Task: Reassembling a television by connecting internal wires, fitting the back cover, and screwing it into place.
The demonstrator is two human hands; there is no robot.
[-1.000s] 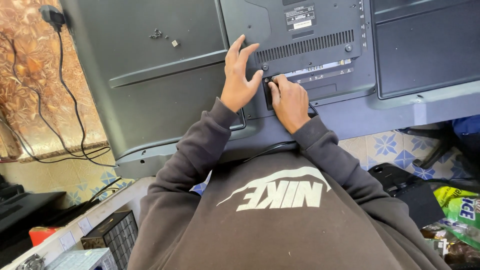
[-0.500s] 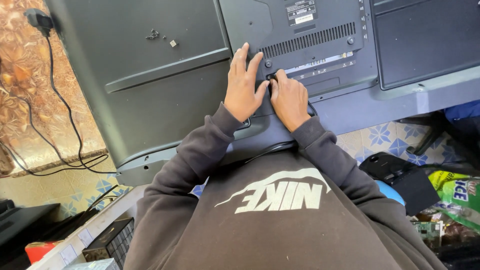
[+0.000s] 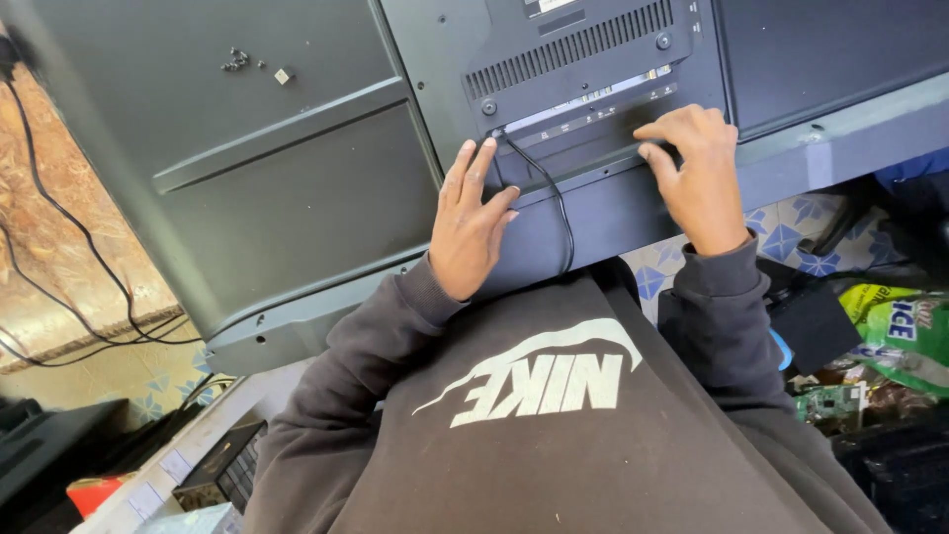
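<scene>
Hands on the dark flat television back panel [image 3: 297, 198]: my left hand [image 3: 470, 232] lies open beside the thin black cable [image 3: 554, 208]; my right hand [image 3: 697, 173], fingers curled, presses the connector recess, best kept steady.

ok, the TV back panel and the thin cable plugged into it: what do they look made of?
TV back panel: looks like dark grey moulded plastic, matte, judging by its pressed ridges and vent slots; painted sheet metal can't be ruled out. Thin cable: black, flexible, apparently rubber or plastic sheathing, since it bends in a loose curve between the left hand and right hand.
</scene>
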